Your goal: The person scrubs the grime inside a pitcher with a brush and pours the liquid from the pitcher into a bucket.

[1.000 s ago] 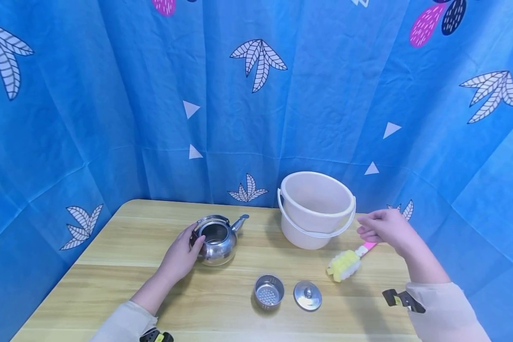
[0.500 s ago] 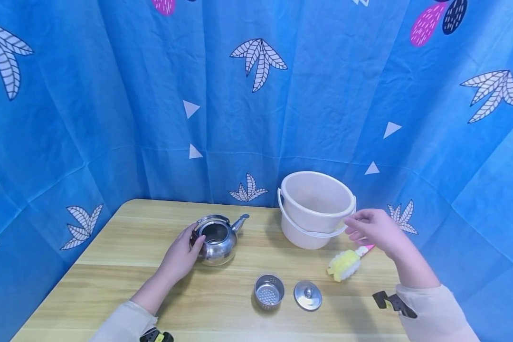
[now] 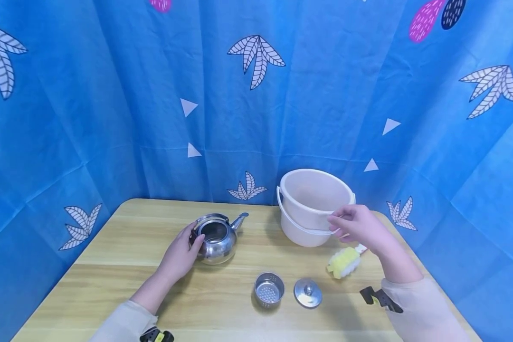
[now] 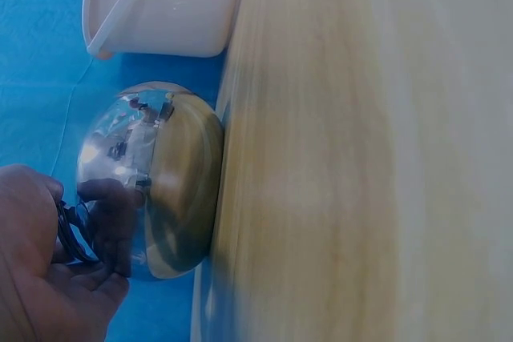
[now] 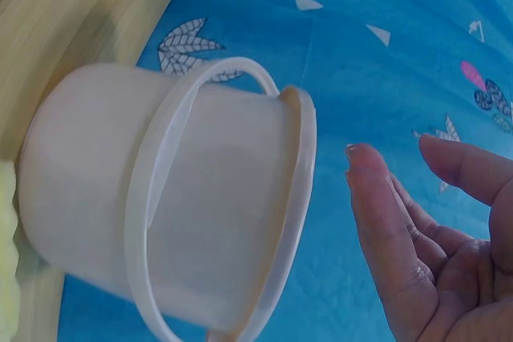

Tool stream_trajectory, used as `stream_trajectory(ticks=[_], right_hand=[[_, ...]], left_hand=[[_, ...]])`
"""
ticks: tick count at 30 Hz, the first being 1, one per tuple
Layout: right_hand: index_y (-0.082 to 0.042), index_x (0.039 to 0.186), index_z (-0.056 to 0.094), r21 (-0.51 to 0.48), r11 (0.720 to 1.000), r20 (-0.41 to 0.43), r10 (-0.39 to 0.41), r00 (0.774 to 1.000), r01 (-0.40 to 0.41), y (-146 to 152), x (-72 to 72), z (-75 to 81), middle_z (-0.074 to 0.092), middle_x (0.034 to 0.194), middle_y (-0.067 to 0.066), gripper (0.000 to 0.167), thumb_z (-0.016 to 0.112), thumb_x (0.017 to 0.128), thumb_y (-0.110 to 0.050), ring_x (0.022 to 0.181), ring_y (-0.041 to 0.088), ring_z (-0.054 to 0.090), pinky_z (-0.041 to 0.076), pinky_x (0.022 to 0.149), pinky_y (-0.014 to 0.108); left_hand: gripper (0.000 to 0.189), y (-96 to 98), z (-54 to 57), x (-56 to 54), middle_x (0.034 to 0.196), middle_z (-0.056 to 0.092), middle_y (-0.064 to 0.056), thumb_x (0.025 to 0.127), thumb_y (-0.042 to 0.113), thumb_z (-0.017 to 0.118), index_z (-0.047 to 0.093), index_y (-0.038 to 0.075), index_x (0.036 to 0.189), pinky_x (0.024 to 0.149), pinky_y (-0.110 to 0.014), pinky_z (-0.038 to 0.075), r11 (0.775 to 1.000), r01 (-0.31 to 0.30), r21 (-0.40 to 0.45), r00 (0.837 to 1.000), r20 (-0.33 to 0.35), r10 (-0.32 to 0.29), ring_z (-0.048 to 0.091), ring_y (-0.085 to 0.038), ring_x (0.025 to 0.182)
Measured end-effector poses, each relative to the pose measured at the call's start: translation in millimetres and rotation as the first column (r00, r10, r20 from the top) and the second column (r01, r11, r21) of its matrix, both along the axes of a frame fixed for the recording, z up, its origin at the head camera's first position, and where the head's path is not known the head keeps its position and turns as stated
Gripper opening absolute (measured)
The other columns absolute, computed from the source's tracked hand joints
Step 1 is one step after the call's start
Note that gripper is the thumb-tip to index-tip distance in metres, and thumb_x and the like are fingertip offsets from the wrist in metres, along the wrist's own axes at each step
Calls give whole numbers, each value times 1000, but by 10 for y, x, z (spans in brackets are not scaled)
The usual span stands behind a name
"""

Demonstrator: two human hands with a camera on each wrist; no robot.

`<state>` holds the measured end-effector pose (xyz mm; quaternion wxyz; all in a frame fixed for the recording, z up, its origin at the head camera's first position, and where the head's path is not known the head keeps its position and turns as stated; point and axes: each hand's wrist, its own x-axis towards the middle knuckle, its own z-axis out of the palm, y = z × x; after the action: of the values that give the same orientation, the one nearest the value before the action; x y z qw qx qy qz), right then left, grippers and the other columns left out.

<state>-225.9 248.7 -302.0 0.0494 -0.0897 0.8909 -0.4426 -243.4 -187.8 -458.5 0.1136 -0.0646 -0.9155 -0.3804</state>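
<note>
On the left of the table my left hand [image 3: 179,254] grips a shiny steel teapot [image 3: 219,248] at its dark handle side. The left wrist view shows the fingers curled at the handle [image 4: 70,234]. The teapot stands lidless, its spout pointing back and right. My right hand [image 3: 359,228] hovers at the right front of a white bucket [image 3: 301,232], overlapping its rim in the head view. Seen from the right wrist, its fingers are loosely extended, hold nothing and are apart from the bucket's rim. A yellow-and-white sponge brush [image 3: 344,262] lies below this hand, its handle partly hidden.
A perforated steel infuser basket [image 3: 269,290] and a round steel lid [image 3: 308,293] with a knob sit at the front middle of the wooden table [image 3: 124,247]. The bucket's handle hangs down at its front. A patterned blue curtain [image 3: 162,109] encloses the back and sides.
My right hand has moved left, from above the brush handle toward the front of the bucket. The left hand and teapot have stayed put. The head view has tilted slightly.
</note>
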Motion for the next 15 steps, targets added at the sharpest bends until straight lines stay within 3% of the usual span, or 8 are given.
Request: stream_trajectory(ticks=[15], right_hand=[[7, 112, 64, -29, 999, 7, 35, 999, -35, -391, -153, -10, 71, 94, 20, 31, 66, 98, -20, 81, 28, 71, 62, 73, 40]], left_hand=[[69, -9, 17, 24, 153, 35, -31, 107, 45, 42, 31, -5, 153, 115, -60, 29, 1000, 2, 20, 1000, 8, -2, 34, -48, 140]])
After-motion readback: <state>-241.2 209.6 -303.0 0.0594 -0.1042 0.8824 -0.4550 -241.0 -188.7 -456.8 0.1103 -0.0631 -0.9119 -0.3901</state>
